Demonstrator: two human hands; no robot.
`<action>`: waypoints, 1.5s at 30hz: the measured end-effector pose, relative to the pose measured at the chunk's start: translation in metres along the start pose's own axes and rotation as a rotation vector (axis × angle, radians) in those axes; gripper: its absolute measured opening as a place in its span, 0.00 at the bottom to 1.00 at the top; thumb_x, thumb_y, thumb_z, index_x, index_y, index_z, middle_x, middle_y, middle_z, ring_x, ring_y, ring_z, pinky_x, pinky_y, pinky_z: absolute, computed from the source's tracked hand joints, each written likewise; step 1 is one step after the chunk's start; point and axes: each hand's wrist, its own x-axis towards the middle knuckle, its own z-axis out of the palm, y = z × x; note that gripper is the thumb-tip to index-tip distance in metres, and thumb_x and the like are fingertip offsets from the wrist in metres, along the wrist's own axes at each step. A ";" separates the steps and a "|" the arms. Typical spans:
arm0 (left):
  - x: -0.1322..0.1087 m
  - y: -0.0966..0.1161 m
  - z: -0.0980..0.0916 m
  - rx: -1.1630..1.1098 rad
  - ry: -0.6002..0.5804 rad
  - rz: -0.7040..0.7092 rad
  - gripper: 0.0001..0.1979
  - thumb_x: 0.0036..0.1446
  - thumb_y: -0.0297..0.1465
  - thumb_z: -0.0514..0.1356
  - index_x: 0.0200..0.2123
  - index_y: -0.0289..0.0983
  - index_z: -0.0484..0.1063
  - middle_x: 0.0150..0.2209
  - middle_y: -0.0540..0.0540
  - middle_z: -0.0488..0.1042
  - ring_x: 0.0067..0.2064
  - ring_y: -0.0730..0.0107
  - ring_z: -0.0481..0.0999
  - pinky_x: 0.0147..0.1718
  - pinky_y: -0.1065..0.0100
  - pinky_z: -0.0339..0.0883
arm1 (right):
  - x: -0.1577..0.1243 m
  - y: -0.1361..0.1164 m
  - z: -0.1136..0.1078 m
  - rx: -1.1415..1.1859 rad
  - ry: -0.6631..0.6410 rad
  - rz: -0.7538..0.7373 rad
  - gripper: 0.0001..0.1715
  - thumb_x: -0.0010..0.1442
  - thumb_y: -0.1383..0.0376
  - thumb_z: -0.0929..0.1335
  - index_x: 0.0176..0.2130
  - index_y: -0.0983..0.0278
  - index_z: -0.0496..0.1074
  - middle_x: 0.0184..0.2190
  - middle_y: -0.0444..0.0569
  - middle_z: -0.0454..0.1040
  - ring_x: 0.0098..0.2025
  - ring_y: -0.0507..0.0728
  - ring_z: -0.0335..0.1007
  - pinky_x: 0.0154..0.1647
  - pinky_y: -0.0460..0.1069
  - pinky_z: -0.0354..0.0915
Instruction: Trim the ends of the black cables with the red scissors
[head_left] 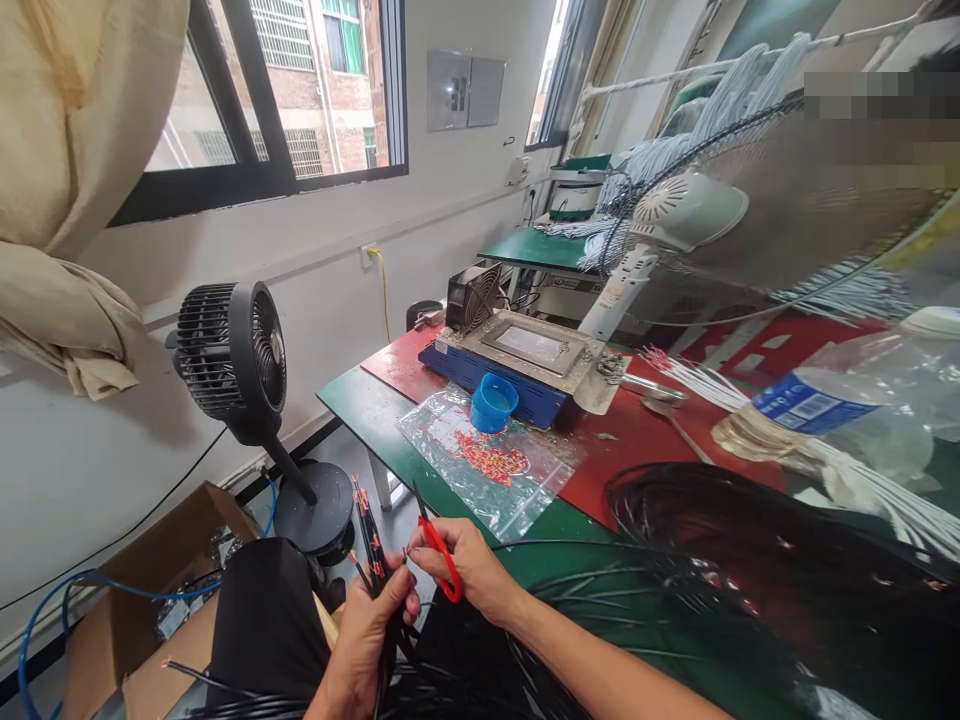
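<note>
Our left hand points upward, fingers curled shut; our right hand, also clenched, sits just beside it, forearm extended.

The green surface is carrying a red mat on its far part, and a blue machine is sitting there. Before it a clear bag of small red pieces is lying flat, a blue cup standing at its far edge. White wires and a plastic bottle are lying at the right, black wires nearer.

Head-worn view, faces forward, down — close above left hand, right hand
</note>
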 end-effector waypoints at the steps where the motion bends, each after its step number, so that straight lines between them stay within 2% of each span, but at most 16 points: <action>1: 0.000 0.000 0.000 -0.008 -0.001 -0.002 0.19 0.37 0.37 0.67 0.31 0.36 0.64 0.17 0.53 0.69 0.18 0.80 0.63 0.18 0.76 0.53 | -0.001 -0.001 0.000 0.007 0.000 0.004 0.20 0.44 0.53 0.71 0.27 0.69 0.71 0.17 0.41 0.63 0.19 0.46 0.55 0.19 0.42 0.51; 10: -0.005 0.004 0.001 -0.033 -0.019 -0.010 0.16 0.42 0.35 0.64 0.33 0.35 0.65 0.19 0.52 0.70 0.19 0.81 0.64 0.19 0.75 0.54 | -0.004 -0.009 0.001 -0.014 0.014 0.009 0.18 0.43 0.56 0.72 0.25 0.69 0.71 0.17 0.40 0.62 0.18 0.45 0.52 0.18 0.42 0.49; 18: -0.003 0.003 0.000 -0.009 -0.031 -0.025 0.15 0.44 0.34 0.63 0.34 0.35 0.63 0.18 0.52 0.70 0.19 0.80 0.64 0.19 0.76 0.53 | 0.000 0.001 -0.001 -0.016 -0.008 0.005 0.20 0.46 0.54 0.70 0.30 0.70 0.73 0.18 0.43 0.65 0.20 0.47 0.56 0.21 0.43 0.53; 28: -0.002 -0.001 0.002 -0.028 -0.026 -0.020 0.19 0.39 0.36 0.66 0.32 0.34 0.64 0.16 0.51 0.70 0.17 0.80 0.63 0.19 0.76 0.52 | -0.003 -0.006 0.001 -0.008 0.022 0.025 0.16 0.45 0.57 0.71 0.26 0.69 0.70 0.16 0.39 0.61 0.17 0.45 0.51 0.18 0.42 0.48; 37: -0.006 0.002 0.004 -0.054 -0.043 -0.072 0.16 0.42 0.35 0.64 0.33 0.34 0.64 0.17 0.51 0.70 0.18 0.82 0.64 0.19 0.78 0.54 | -0.003 -0.008 0.003 -0.019 0.036 0.027 0.13 0.44 0.60 0.69 0.25 0.68 0.67 0.16 0.39 0.60 0.17 0.45 0.50 0.17 0.42 0.49; 45: -0.004 0.005 0.001 -0.023 -0.045 -0.003 0.11 0.47 0.33 0.61 0.31 0.34 0.64 0.18 0.52 0.68 0.18 0.82 0.62 0.20 0.76 0.52 | -0.004 -0.006 0.002 -0.239 0.025 -0.007 0.07 0.46 0.65 0.67 0.24 0.68 0.69 0.16 0.39 0.59 0.19 0.46 0.51 0.19 0.42 0.49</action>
